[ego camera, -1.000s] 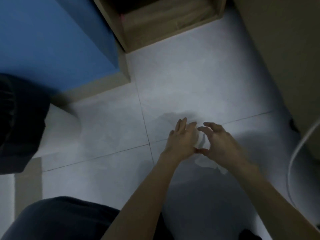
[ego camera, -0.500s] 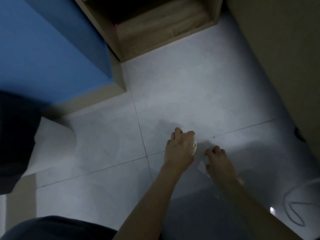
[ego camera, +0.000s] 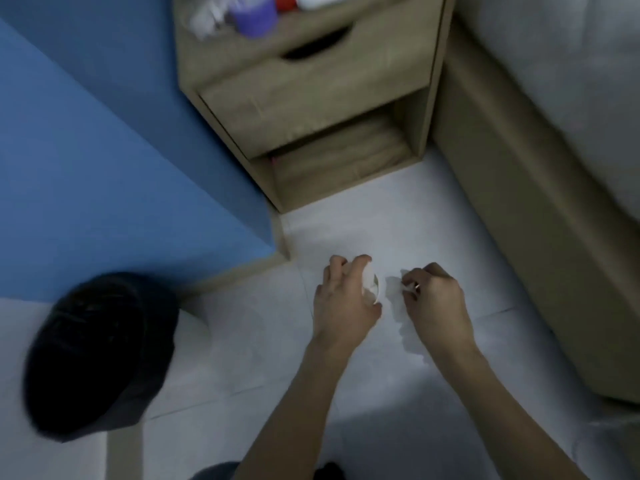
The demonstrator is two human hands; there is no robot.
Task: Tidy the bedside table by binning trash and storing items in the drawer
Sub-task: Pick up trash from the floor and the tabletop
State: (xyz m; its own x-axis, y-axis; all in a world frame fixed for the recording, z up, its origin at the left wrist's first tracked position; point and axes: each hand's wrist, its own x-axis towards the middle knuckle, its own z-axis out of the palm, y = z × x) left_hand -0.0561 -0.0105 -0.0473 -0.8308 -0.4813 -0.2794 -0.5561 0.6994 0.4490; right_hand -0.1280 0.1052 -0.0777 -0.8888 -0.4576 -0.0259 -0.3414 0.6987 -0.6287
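Low over the white tiled floor, my left hand (ego camera: 343,299) grips a small white crumpled wad (ego camera: 372,285) in curled fingers. Just to its right, my right hand (ego camera: 433,303) pinches a thin white tissue (ego camera: 398,306) that trails down under the wrist. The wooden bedside table (ego camera: 311,98) stands beyond the hands, its drawer (ego camera: 304,84) closed. On its top lie a purple cup (ego camera: 254,12), a white crumpled tissue (ego camera: 204,19) and a red item (ego camera: 284,1), all cut by the frame edge. A black-lined bin (ego camera: 100,355) sits on the floor at the left.
A blue wall (ego camera: 104,150) runs along the left. The beige bed frame (ego camera: 536,220) with a pale mattress borders the right. The table's lower shelf (ego camera: 339,157) is open. My knee shows at the bottom edge.
The view has tilted up, bringing the bedside table's drawer and top into sight and the bin fully into view. Both hands have lifted slightly, still holding the white tissue pieces.
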